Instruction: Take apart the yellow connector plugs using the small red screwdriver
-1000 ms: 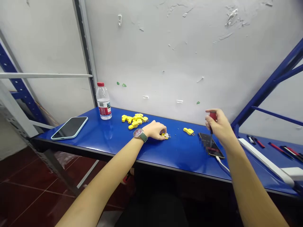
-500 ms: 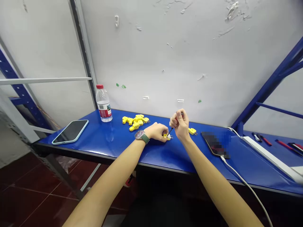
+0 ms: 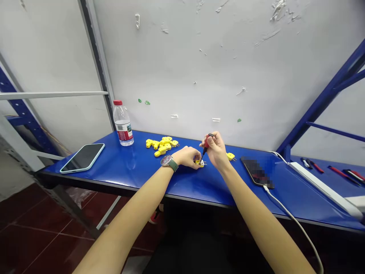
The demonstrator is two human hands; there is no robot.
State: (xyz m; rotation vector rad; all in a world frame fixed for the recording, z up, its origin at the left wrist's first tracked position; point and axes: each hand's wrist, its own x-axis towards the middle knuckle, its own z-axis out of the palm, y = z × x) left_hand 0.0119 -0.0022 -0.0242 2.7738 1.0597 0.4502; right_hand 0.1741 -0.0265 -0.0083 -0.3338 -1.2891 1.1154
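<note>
Two hands are at work over a blue bench (image 3: 216, 186). The left hand (image 3: 186, 157) pinches a small yellow plug (image 3: 201, 163) between its thumb and fingers. The plug is low down, close to the bench top, and its metal pins point to the right. Part of it looks white. Some of the plug is hidden by the fingers.

The right hand (image 3: 216, 149) is curled around a screwdriver (image 3: 207, 142) with a red and black handle. The screwdriver leans, with its thin dark end pointing down at the plug. The tip is too small to tell just what it touches.

A round watch (image 3: 166, 160) with a green strap is on the left wrist. Past that hand, a bunch of yellow plugs (image 3: 166, 144) lies in a little heap. One more plug (image 3: 230, 156) lies just beside the right hand, partly hidden behind it.

A dark phone (image 3: 252, 169) lies to the right, with a white cord (image 3: 288, 217) plugged into its near end. Farther right are a long white bar (image 3: 325, 190) and some red and black tools (image 3: 343, 176). On the left side, a bottle (image 3: 123, 125) with a red cap stands upright near a phone in a pale case (image 3: 82, 159).
</note>
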